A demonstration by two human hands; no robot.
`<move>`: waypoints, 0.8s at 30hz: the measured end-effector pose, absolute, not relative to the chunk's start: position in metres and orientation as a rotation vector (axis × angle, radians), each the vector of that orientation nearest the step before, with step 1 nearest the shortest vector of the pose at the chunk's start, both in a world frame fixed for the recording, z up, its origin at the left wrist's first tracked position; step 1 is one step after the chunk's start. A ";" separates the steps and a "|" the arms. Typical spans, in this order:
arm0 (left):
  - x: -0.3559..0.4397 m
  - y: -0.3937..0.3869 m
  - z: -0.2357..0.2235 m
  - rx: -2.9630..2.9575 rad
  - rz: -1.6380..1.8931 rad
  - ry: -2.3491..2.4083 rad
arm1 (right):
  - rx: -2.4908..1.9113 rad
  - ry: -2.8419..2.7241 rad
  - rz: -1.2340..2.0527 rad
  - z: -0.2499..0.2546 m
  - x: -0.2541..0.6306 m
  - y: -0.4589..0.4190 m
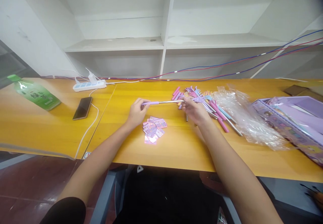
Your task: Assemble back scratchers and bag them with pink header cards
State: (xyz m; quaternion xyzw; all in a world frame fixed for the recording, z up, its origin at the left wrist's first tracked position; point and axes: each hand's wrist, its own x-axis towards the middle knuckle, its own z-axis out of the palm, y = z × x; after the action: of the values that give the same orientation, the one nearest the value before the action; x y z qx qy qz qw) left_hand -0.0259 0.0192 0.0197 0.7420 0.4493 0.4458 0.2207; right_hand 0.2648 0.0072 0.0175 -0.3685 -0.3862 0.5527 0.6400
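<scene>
A telescopic back scratcher (pixel 166 102) with a purple grip and a thin metal rod is held level above the table. My left hand (pixel 137 111) is closed on its purple grip. My right hand (pixel 193 110) pinches the far end of the rod, beside a light purple claw head (pixel 200 99); whether that claw belongs to the held rod cannot be told. Behind and right of this hand lies a pile of back scratchers (pixel 219 114) in pink, purple, blue and orange. Small printed purple cards (pixel 154 127) are heaped on the table between my forearms.
Clear plastic wrapping (pixel 248 116) lies right of the pile, beside a purple printed box (pixel 285 124). To the left are a phone (pixel 82 108), a white power strip (pixel 89 85) with cables, and a green bottle (pixel 36 92). White shelving (pixel 165 45) stands behind the wooden table (pixel 181 150).
</scene>
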 end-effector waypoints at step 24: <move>-0.031 0.030 0.013 1.847 1.324 1.245 | -0.832 -0.755 1.300 0.013 0.269 0.011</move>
State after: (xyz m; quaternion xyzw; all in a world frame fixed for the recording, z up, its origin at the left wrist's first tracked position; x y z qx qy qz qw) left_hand -0.0310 0.0297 0.0131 0.6860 0.4624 0.4917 0.2718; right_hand 0.2687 0.0113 0.0127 -0.3668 -0.3329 0.5728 0.6531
